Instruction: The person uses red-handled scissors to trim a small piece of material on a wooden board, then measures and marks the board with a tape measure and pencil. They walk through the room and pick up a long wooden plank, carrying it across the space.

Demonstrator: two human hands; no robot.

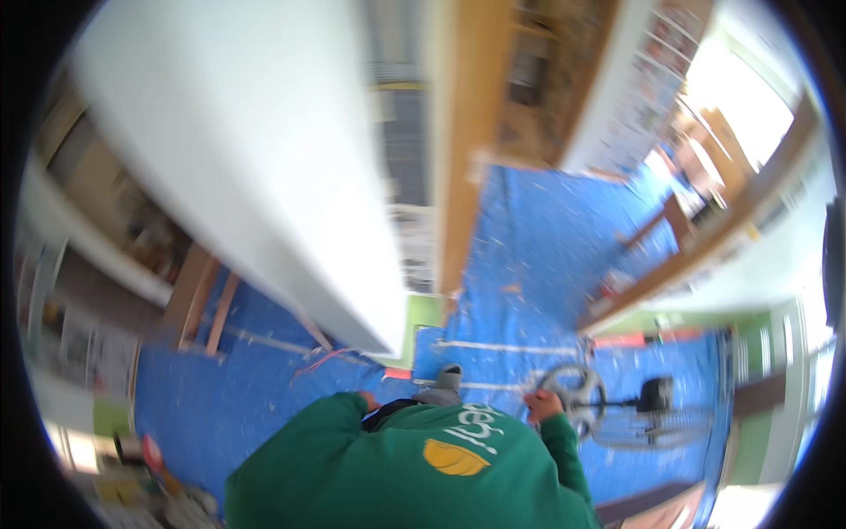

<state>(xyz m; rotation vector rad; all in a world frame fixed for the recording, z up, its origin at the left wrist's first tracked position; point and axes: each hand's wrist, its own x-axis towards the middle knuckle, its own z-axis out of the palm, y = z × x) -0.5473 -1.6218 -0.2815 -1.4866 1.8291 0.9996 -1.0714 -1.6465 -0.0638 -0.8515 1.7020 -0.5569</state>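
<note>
While the right hand point(544, 406) hovers or rests just beside a pedestal fan point(654, 394), its fingers look curled, but blur leaves it impossible to tell whether they grip anything. The fan is to the right of the body over a blue tarpaulin point(546, 238), its black motor housing beyond a grey ring and a wire grille nearest the lower edge. Mostly tucked behind the cuff of a green sweatshirt point(352, 467), the left hand point(368, 401) is near the waist, next to some dark cloth point(388, 411); whether it is closed on that cloth cannot be told. Between the two hands, a grey-shod foot point(449, 377) points forward on the tarpaulin. Ahead, a smeared white wall edge point(264, 176) slants down from the upper left, with a wooden post point(467, 132) to its right. Thin red cords point(319, 361) lie at left.
</note>
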